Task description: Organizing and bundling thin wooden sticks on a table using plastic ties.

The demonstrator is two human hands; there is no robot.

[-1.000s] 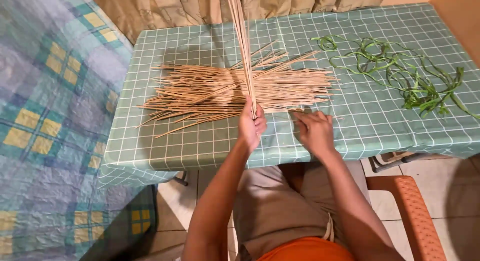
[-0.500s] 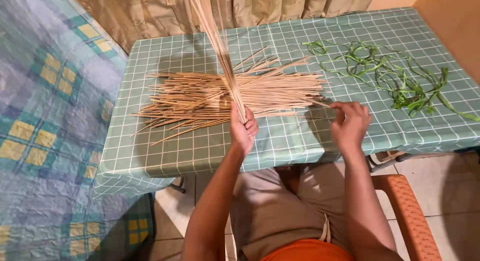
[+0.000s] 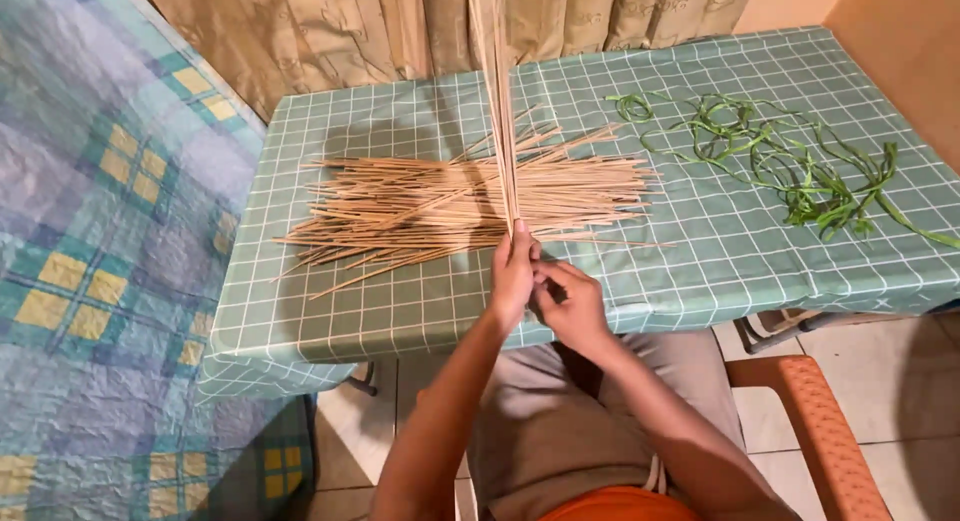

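Above the fingers, an upright stick bundle (image 3: 497, 101): left hand (image 3: 514, 271) clenched round its base, right hand (image 3: 567, 303) pinching alongside. Gathering step; next needs another stick off the pile (image 3: 440, 196).

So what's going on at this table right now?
A seated person holds a thin upright bundle of pale wooden sticks in the left hand, with the right hand pressed against its base. A loose pile of the same sticks lies on the green checked tablecloth, green leaf strips off to the right.
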